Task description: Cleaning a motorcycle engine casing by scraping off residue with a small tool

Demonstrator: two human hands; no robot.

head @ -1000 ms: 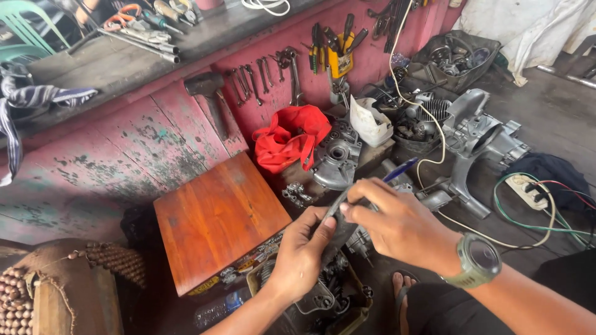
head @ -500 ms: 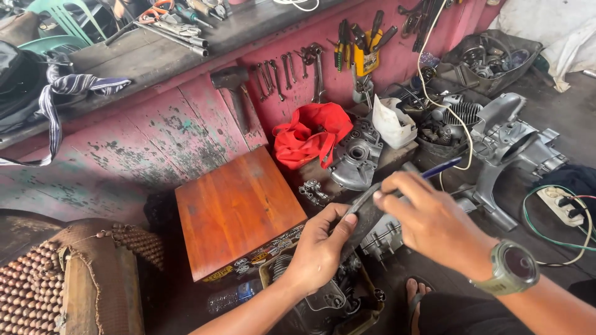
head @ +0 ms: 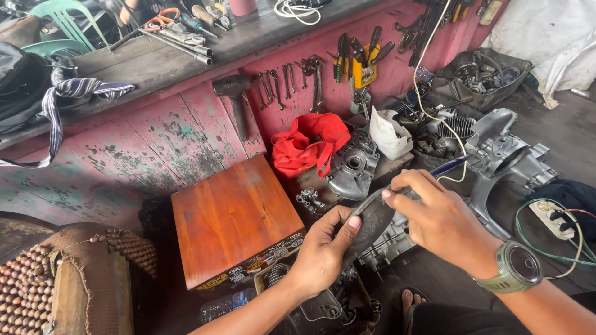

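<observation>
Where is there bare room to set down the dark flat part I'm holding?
The flat top of the orange-brown wooden box is bare, just left of your left hand. Crowded: the floor between the red cloth bag, the small grey engine cover and the large silver engine casing.
</observation>
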